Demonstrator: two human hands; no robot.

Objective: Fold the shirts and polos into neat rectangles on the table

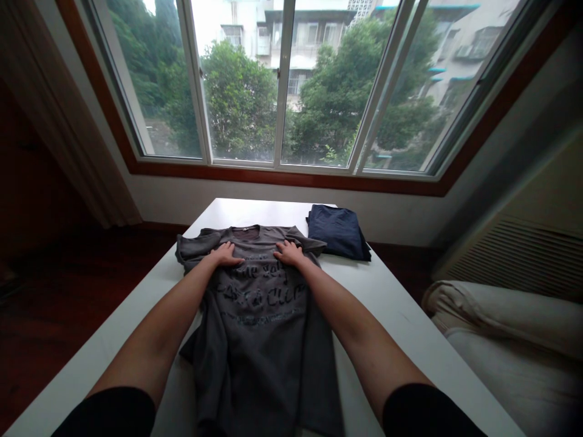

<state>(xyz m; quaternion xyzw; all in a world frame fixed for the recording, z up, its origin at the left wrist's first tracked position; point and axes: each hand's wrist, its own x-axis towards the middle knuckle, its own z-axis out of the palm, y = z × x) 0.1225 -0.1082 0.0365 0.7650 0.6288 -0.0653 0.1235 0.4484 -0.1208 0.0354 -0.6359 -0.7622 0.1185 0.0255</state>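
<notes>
A dark grey T-shirt (268, 346) with black lettering across its chest lies spread on a white table (387, 309), its collar toward the window. My left hand (226, 255) rests flat on the upper chest near one sleeve, fingers spread. On the opposite side of the chest, my right hand (289, 252) also presses down on the fabric with its fingers apart. The shirt's sides are loosely rumpled, and its lower end runs out of view at the bottom.
Folded dark navy clothing (339, 232) sits at the table's far right corner. A wide window (277, 91) stands beyond the table, with a curtain (68, 115) at left. Beige padded bedding or cushions (510, 328) lie to the right, below the tabletop's edge.
</notes>
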